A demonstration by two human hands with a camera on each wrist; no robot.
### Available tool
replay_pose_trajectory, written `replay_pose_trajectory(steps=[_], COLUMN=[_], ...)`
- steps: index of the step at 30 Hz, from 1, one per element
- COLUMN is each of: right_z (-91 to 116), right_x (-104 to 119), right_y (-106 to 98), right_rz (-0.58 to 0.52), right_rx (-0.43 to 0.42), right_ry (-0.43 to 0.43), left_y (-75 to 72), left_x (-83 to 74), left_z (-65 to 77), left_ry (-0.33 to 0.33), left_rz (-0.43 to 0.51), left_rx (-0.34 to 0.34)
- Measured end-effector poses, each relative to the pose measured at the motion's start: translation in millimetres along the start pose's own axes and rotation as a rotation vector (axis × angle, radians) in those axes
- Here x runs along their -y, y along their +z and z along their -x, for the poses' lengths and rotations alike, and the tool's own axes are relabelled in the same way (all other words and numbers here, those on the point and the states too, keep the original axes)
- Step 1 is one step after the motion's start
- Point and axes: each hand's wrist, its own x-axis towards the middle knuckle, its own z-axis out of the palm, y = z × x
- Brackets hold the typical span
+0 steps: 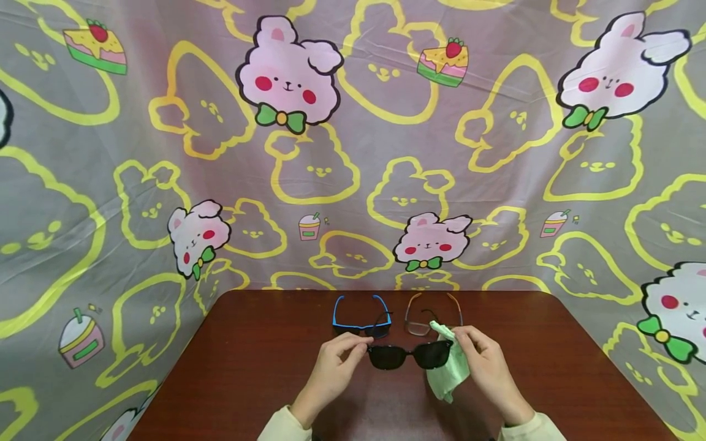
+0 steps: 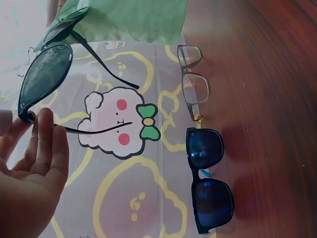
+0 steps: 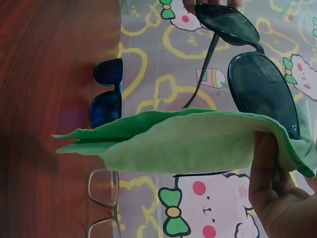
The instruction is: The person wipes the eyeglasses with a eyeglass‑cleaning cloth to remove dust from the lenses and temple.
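A pair of black sunglasses [image 1: 409,356] is held up above the table, temples unfolded and pointing away toward the back. Thumb and fingers of my left hand [image 1: 335,365] pinch the frame's left corner by the hinge. At the opposite corner, my right hand [image 1: 488,361] grips a light green cloth [image 1: 449,372], folded over the edge of the frame and hanging down. In the right wrist view the cloth [image 3: 183,141] covers part of that corner, so the right fingertips' contact with the frame is hidden.
Blue-framed sunglasses [image 1: 361,327] with dark lenses lie behind the left hand on the brown table [image 1: 248,367]. To their right lie clear eyeglasses [image 1: 417,329] with orange-brown temples. A patterned curtain [image 1: 353,153] rises at the table's back and sides.
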Motion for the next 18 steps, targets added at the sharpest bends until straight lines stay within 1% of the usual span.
replay_pose_trajectory(steps=[3,4,6,13,18], right_z=[0.5,0.9,1.6,3.7,4.2], right_x=[0.2,0.5,1.8,6.3,1.2], right_y=[1.6,2.1,3.0,5.2,5.4], right_rz=[0.004,0.001,-0.009,0.009,-0.002], right_rx=[-0.018,-0.022,-0.026,-0.03,-0.034], right_ry=[0.005,0.005,0.002,0.007,-0.014], left_y=[-1.7,-2.2,-2.3,-1.9,-2.3], left_x=[-12.2,-14.9,-17.1,-16.8,-17.7], left_z=[-1.7,-2.2,-3.0,-3.6,-3.6], left_ry=[0.017,0.026,0.023,-0.055,-0.103], left_rz=[-0.025,-0.029,-0.033,0.022,0.037], left_rx=[-0.024,-0.031,-0.04,-0.022,-0.017])
